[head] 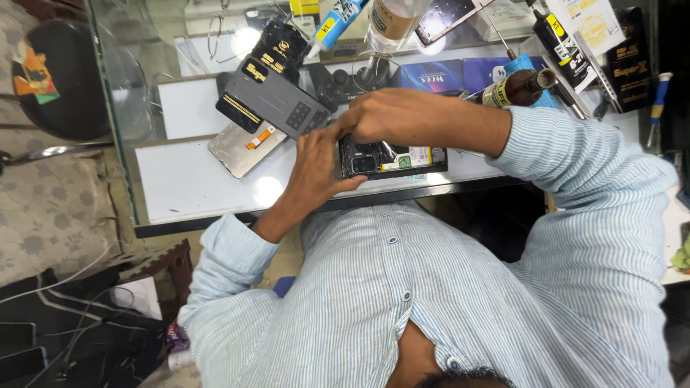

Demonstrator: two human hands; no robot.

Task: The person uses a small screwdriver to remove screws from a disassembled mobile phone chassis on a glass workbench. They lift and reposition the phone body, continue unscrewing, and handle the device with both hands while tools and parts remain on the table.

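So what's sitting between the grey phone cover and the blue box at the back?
In the head view, a black game controller lies between the grey phone cover and the blue box, with a clear bottle just above it.

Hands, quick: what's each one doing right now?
Left hand: steadying the opened phone at its left end.
Right hand: fingers curled, pressing on the phone's top edge; whether it holds anything cannot be told.

An opened smartphone [392,158], back cover off and its dark circuit board, camera module and white-labelled battery exposed, lies flat and lengthwise on the white work surface, its camera end directly under the fingertips of both hands and its battery end extending clear of the grip.
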